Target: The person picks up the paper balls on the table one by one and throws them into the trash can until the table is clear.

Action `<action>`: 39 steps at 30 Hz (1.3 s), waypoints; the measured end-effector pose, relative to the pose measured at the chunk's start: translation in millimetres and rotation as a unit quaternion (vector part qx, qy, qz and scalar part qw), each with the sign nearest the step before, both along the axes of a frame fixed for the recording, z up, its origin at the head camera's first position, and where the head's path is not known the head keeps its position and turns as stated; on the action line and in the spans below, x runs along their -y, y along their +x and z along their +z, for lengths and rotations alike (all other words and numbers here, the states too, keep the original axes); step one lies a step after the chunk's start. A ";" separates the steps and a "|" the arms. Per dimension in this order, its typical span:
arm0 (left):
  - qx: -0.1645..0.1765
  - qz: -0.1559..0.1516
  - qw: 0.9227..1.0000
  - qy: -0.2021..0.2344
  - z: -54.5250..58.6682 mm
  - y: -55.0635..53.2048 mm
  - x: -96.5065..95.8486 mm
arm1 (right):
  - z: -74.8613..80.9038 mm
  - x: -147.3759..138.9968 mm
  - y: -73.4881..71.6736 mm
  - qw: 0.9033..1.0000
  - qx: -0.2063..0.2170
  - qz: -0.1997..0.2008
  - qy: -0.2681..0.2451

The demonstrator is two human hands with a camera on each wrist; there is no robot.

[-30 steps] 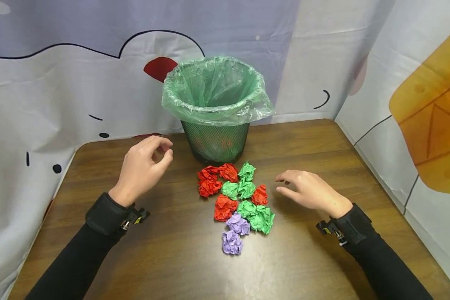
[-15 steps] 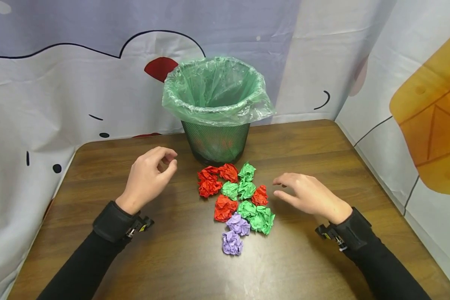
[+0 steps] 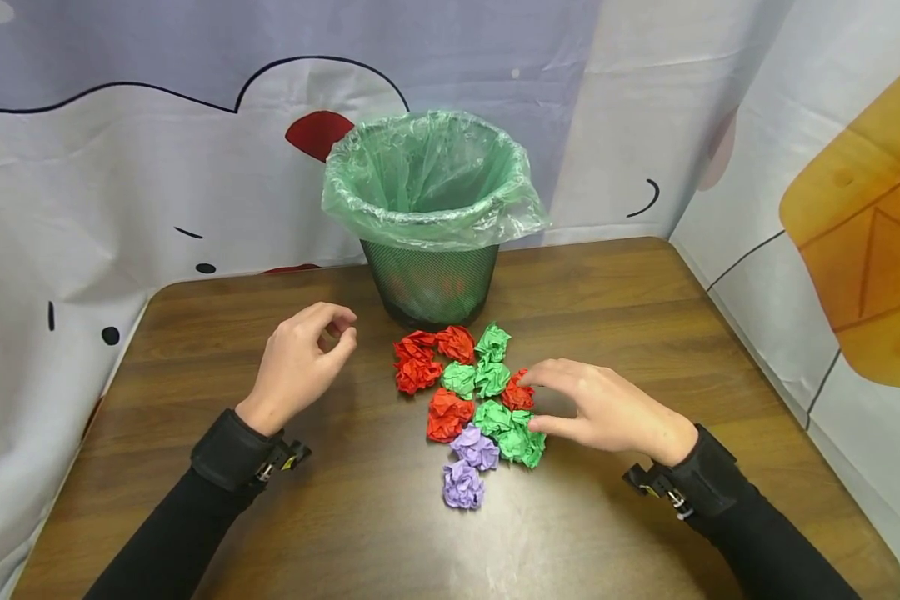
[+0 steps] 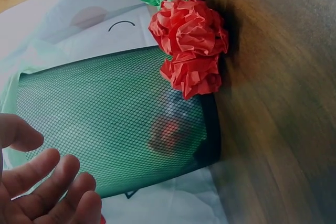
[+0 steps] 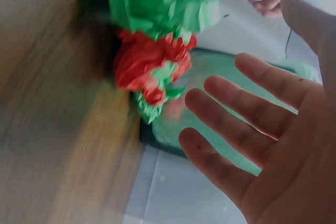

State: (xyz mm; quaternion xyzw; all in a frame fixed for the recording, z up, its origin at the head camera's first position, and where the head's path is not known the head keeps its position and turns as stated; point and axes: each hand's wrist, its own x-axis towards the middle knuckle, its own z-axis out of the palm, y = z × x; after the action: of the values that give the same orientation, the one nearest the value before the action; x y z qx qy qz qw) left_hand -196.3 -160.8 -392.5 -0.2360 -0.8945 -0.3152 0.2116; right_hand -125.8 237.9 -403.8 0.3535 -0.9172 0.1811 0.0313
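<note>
Green plastic liner [image 3: 412, 227], seen folded over the rim of a dark mesh bin [image 3: 435, 292]. Noted a reddish patch [image 4: 169, 132] low behind the bin's mesh in the left wrist view. Saw crumpled paper gathered on a brown wooden table [image 3: 360, 533] in front of the bin: red balls [image 3: 417, 376] and green balls [image 3: 492, 378] close to its base, two purple balls [image 3: 463, 486] farthest from it.

Found the right hand [image 3: 607, 404] in front of the bin and to its right, released, with fingers straight and spread and an uncovered palm. Saw its forefinger at the red ball [image 3: 518, 392] farthest to the bin's right, and its thumb at the neighbouring green ball [image 3: 523, 442]. Could not tell touching from hovering there, given the blur in the right wrist view.

Found the left hand [image 3: 300, 358] in front of the bin and to its left, likewise released: fingers loosely bent, thumb and forefinger curved toward each other around bare air. Saw it apart from the bin and from the nearest red paper.

Noted black wristbands [image 3: 232, 450] and black sleeves [image 3: 168, 537] on both arms, and pale printed cloth [image 3: 225, 192] behind the bin.
</note>
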 end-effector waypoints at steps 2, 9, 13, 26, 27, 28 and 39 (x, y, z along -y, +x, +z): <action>0.003 -0.001 1.000 0.000 -1.7 0.3 0.0 | 0.4 4.3 3.8 1.000 -0.001 0.014 0.004; 0.006 0.004 1.000 0.003 -6.6 1.0 1.6 | 1.2 17.5 12.2 0.998 0.022 0.040 0.045; 0.013 0.008 1.000 0.005 -7.8 1.1 1.7 | -1.7 22.7 14.3 0.996 0.026 0.044 0.071; 0.023 0.009 1.000 0.008 -12.0 1.6 -0.5 | -13.5 28.1 13.2 0.993 -0.010 0.058 0.102; 0.024 0.008 1.000 0.008 -12.4 1.8 -0.6 | -14.1 28.2 13.3 0.993 -0.012 0.058 0.103; 0.025 0.008 1.000 0.008 -12.6 2.0 -0.8 | -14.6 28.3 13.2 0.993 -0.015 0.058 0.103; 0.038 0.007 0.999 0.008 -17.2 3.1 -2.3 | -21.4 28.3 11.0 0.993 -0.023 0.042 0.105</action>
State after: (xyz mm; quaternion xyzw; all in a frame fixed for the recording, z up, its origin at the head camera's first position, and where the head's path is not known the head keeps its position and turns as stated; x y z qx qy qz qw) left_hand -193.2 -158.4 -409.7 -0.2162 -0.9011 -0.3292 0.1816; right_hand -114.7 209.6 -425.2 0.3975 -0.9144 0.0763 0.0077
